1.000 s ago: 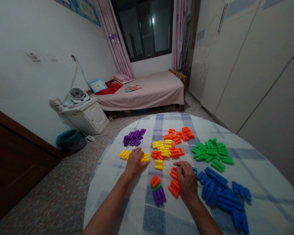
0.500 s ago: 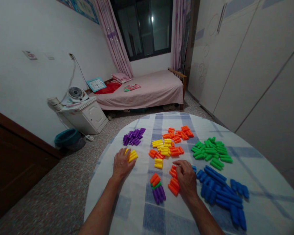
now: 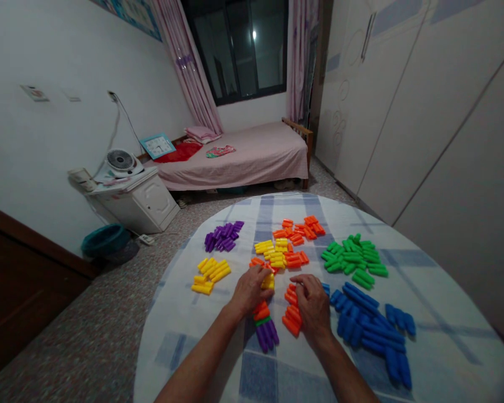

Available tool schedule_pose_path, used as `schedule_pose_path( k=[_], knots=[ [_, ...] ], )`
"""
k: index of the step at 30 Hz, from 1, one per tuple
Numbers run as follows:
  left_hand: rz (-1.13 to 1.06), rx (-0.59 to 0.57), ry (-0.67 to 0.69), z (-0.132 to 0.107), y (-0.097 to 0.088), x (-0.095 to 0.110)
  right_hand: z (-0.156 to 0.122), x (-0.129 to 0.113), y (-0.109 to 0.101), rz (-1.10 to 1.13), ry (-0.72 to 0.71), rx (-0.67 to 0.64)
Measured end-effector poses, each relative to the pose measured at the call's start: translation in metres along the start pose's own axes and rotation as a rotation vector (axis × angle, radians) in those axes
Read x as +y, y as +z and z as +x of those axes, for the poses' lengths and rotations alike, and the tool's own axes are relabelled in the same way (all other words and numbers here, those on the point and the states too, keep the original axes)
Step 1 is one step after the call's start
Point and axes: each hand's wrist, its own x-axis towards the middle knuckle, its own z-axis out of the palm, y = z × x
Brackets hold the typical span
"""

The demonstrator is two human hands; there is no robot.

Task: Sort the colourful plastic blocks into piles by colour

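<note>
My left hand [image 3: 248, 292] is near the middle of the table, its fingers closed over a small cluster of yellow plastic blocks [image 3: 267, 281]. Just below it lies a joined piece of orange, green and purple blocks [image 3: 267, 334], its top partly covered by the hand. My right hand [image 3: 314, 305] rests loosely beside a row of orange blocks [image 3: 292, 318], fingers apart and bent, with its index finger pointing left over the row's top end. Beyond both hands, yellow blocks [image 3: 279, 260] lie among orange ones [image 3: 296, 259].
Purple blocks [image 3: 224, 236] and more yellow blocks [image 3: 210, 271] lie on the left. Green blocks [image 3: 353, 257] and longer blue blocks [image 3: 372, 327] are on the right. A checked cloth [image 3: 193, 336] covers the round table. Behind stand a bed [image 3: 252, 159] and a white cabinet [image 3: 155, 204].
My left hand has let go of the yellow blocks at the left and moved right to another yellow cluster. My right hand has stayed beside the orange row. The view has shifted slightly.
</note>
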Motion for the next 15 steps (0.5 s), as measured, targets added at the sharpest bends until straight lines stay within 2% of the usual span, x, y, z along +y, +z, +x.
schedule_pose_path(
  k=[3,6,8,10,12,15],
  knots=[
    [-0.009,0.019,0.001,0.004,-0.004,-0.003,0.0,0.0,0.0,0.005,0.004,0.0],
    [-0.036,0.175,-0.058,0.017,-0.013,-0.011,0.0,0.0,0.0,0.011,0.014,-0.009],
    [-0.018,0.231,-0.107,0.034,-0.019,-0.019,0.0,0.0,-0.001,0.013,0.017,-0.012],
    [0.009,0.194,-0.135,0.055,-0.023,-0.025,0.0,-0.001,-0.001,0.016,0.019,-0.007],
    [0.017,0.104,-0.146,0.074,-0.022,-0.03,0.0,-0.001,-0.001,0.016,0.024,-0.008],
    [0.003,0.011,-0.141,0.093,-0.018,-0.032,-0.001,-0.001,-0.001,0.013,0.03,-0.02]
  ],
)
